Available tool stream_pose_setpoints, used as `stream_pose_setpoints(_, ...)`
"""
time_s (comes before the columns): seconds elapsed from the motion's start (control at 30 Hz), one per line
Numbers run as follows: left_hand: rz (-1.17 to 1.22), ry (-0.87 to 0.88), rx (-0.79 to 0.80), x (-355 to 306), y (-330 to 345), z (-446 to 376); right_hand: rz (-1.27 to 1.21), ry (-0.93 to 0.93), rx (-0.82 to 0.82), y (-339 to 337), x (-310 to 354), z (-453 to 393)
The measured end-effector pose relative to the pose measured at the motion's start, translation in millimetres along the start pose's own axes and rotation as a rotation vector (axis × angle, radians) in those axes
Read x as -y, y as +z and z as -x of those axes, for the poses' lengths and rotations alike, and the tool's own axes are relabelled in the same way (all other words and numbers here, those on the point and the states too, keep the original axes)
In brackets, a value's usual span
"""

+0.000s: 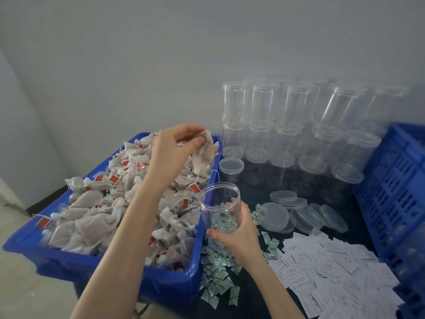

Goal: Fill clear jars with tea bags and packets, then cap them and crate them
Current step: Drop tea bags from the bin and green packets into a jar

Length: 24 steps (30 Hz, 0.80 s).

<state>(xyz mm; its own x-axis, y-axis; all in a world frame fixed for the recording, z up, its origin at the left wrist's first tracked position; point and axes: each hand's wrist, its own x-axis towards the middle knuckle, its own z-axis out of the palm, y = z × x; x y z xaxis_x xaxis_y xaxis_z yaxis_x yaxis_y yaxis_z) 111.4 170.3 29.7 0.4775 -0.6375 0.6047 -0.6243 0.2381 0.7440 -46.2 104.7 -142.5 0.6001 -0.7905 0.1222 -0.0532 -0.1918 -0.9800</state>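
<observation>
The open clear jar (220, 207) is standing slightly tilted just beside the right wall of the blue bin (174, 286), its mouth facing up and no lid on it. The right hand (239, 236) is gripping its lower half, fingers wrapped round the wall. Above the bin's far right corner, the left hand (177, 143) is pinching a tea bag (204, 155) between thumb and fingertips, the bag hanging down over the heap of tea bags (110, 203) filling the bin. Small green-and-white packets (218, 272) are lying scattered right of the bin, around the jar's base. Farther right, loose lids (305, 215) are leaning in a row, white slips (333, 272) are spreading out, capped empty jars (299, 134) are standing stacked, and a blue crate (395, 192) is sitting at the edge.
</observation>
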Motion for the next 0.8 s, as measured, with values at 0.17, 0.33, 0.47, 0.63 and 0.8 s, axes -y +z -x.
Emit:
stream_pose_setpoints(0.17, 0.111, 0.016, 0.139, -5.4, 20.9, 8.4, 0.012, -0.004, -0.002, -0.5, -2.3, -0.2)
stream_pose_setpoints(0.33, 0.138, 0.023, 0.151, -3.4, 28.5, 8.4, 0.027, -0.005, -0.002, -0.2, -1.0, 0.2)
stream_pose_setpoints(0.47, 0.034, 0.002, 0.358, 1.5, 27.5, 7.6, -0.019, -0.007, -0.009, 0.1, 0.0, 0.0)
stream_pose_setpoints(0.63, -0.234, -0.014, 0.734, 15.4, 33.6, 16.0, -0.088, -0.037, -0.019, 0.7, 2.8, 0.4)
stream_pose_setpoints(0.8, -0.238, -0.053, 0.651, 32.1, 33.8, 11.2, -0.099, -0.025, -0.01, 0.5, 1.8, 0.5)
